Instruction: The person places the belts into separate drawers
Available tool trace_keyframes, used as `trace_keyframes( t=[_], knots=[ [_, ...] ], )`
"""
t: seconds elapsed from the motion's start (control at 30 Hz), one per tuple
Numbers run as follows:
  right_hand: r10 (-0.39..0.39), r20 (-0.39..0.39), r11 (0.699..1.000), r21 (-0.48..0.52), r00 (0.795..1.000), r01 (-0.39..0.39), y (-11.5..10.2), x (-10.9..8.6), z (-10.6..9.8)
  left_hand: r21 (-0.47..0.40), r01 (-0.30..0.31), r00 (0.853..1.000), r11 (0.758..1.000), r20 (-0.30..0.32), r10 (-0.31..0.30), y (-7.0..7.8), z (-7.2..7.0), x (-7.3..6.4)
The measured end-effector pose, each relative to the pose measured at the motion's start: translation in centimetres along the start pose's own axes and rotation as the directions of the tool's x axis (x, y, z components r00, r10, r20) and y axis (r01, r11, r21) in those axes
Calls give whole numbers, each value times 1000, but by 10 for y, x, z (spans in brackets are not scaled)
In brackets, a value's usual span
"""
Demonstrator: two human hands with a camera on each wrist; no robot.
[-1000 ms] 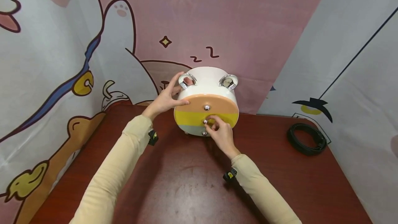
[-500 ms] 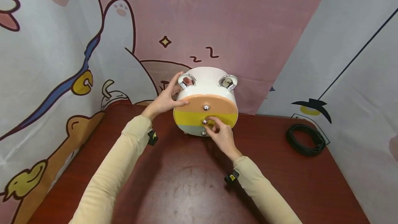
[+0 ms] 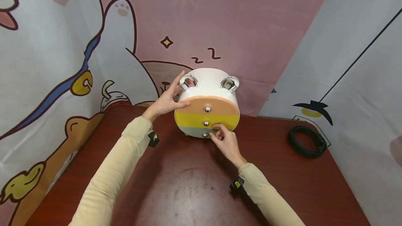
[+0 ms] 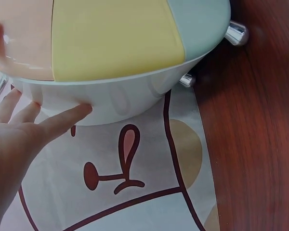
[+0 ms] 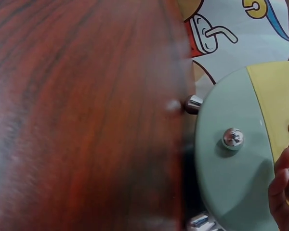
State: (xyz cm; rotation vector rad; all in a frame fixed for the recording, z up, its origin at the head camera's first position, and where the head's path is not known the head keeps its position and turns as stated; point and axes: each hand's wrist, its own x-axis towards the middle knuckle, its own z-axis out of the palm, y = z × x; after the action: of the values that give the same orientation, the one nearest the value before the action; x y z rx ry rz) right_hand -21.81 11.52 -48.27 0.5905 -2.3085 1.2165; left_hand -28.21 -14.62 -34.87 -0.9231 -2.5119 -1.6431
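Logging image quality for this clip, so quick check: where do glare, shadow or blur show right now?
Head view: pale glare on the near tabletop, darker shadows either side, striped box fairly clear. Left wrist view: small bright highlights on the peach panel. Right wrist view: the tabletop looks smeared toward its edge, and a soft shadow falls across the green panel.

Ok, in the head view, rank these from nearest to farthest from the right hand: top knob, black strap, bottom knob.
Measured from the right hand:
1. Bottom knob: just to its left.
2. Top knob: up and to the left.
3. Black strap: coiled, well off to the right.
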Motion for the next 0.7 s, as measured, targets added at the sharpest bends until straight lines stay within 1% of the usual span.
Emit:
trace_keyframes(
  t=[0.07,0.23,0.4,0.6,0.7],
  knots=[
    [25,18,1000,-16,1000,-24,2,-2,1,13,2,1000,1000,-7,-2,-8,0,3],
    [79,58,996,-36,995,-77,5,-7,7,26,24,1000,999,-17,-23,-10,0,2],
    [93,85,995,-32,992,-90,6,-9,12,-12,43,999,999,-2,-43,-12,-1,2],
    [120,105,992,-44,987,-116,10,-10,18,-57,25,999,998,23,-24,-13,-1,5],
    [142,115,989,-49,983,-137,12,-12,21,-67,26,999,997,31,-24,-10,-1,5]
  ],
)
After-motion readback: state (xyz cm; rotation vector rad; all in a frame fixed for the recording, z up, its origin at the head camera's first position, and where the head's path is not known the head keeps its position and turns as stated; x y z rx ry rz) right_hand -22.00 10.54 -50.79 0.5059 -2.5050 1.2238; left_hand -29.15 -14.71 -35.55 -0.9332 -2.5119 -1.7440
